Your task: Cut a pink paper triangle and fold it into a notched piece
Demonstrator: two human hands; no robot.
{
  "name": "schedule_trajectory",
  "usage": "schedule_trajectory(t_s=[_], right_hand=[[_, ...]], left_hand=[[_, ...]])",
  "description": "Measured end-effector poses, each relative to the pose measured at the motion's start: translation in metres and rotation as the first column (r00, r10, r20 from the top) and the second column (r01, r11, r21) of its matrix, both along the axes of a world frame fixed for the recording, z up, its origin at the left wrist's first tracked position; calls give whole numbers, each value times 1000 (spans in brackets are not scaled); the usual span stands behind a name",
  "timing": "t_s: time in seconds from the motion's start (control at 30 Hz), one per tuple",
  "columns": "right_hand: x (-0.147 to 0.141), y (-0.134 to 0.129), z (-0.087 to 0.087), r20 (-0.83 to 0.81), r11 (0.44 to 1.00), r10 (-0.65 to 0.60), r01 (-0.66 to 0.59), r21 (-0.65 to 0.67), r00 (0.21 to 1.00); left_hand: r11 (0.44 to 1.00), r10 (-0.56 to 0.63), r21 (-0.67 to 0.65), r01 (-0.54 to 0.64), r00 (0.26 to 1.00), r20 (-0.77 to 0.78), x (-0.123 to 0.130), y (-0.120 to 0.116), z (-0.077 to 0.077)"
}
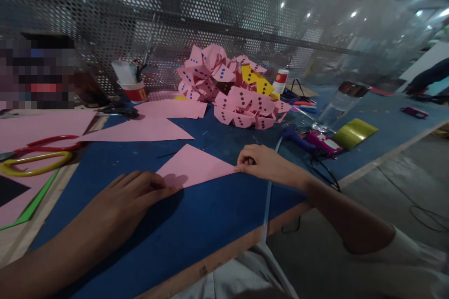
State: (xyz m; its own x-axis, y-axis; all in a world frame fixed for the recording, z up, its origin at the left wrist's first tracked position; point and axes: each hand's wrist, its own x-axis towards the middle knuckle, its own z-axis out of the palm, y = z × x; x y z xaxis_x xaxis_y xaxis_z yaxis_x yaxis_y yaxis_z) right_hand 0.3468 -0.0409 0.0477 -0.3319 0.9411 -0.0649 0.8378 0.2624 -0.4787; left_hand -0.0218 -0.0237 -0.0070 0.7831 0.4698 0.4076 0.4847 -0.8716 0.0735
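Note:
A folded triangle of pink paper (196, 167) lies on the blue tabletop in front of me. My right hand (259, 162) pinches its pointed right corner between thumb and curled fingers. At the other end, my left hand (140, 191) grips the left part, its thumb along the near edge and its bent fingers hiding the left corner. Just behind lies a larger flat pink sheet (147, 129), and farther back stand folded pink paper shapes (206, 72) with dark diamond marks, one of them partly yellow (256, 79).
Scissors (38, 163) with red and yellow handles rest on pink sheets at left. A paper cup (133, 91) holds tools at the back. On the right are a glue gun (321, 144), yellow tape roll (355, 134), clear bottle (336, 107) and white strap (268, 201) crossing the table edge.

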Motion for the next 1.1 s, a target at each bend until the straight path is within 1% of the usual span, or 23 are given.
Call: schedule_trajectory(t_s=[0.4,0.7,0.83,0.93,1.03,1.1], right_hand=[[10,-1,-4,-40,1000,4,-3,17,999],[12,-4,-4,-1,999,-16,16,37,1000],[11,-4,-4,-11,999,-22,22,38,1000],[10,-4,-3,-11,999,-21,21,34,1000],[10,-4,-1,-22,1000,-27,27,16,999],[11,-4,0,-33,1000,-28,28,2,999]], left_hand=[[998,22,-55,-23,1000,-21,0,-1,3],[1000,3,-25,-3,1000,-11,-1,-1,3],[1000,7,-4,-7,1000,-26,0,0,3],[1000,-7,5,7,1000,-16,2,-1,5],[1000,-10,-1,10,1000,-4,3,-2,7],[1000,-8,-20,7,1000,-25,2,-1,6]])
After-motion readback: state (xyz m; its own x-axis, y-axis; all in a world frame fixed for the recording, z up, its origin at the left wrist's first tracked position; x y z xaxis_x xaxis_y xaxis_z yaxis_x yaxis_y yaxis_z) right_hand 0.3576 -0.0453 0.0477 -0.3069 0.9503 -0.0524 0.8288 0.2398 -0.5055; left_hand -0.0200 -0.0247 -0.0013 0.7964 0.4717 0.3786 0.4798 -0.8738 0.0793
